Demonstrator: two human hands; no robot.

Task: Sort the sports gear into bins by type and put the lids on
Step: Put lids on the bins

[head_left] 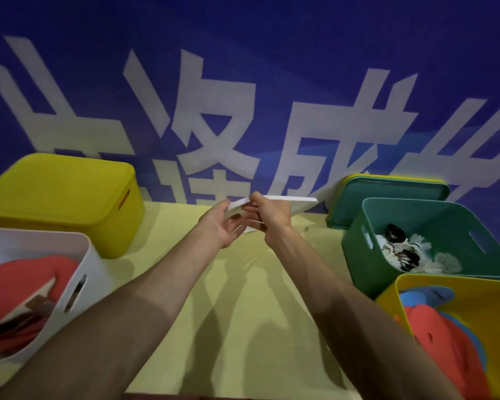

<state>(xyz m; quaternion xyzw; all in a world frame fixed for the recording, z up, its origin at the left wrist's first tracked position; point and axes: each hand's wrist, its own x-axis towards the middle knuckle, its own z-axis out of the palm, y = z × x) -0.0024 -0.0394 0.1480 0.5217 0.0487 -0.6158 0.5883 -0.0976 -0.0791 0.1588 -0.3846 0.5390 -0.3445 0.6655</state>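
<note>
A white lid [295,204] is lifted off the table at the back centre, tilted edge-on. My right hand [267,216] grips its near left end, thumb on top. My left hand [224,226] is under that same end with its fingers curled against the lid's underside. A white bin [91,262] at the left holds red paddles. The green bin [367,255] at the right holds shuttlecocks [401,249]. A yellow bin [451,298] at the near right holds red and blue gear. The yellow bin [67,203] at the back left has its lid on.
A green lid [387,194] with a yellow lid behind it leans on the blue banner wall at the back right. The table [231,298] wears a pale yellow cloth; its near edge runs along the bottom of the view.
</note>
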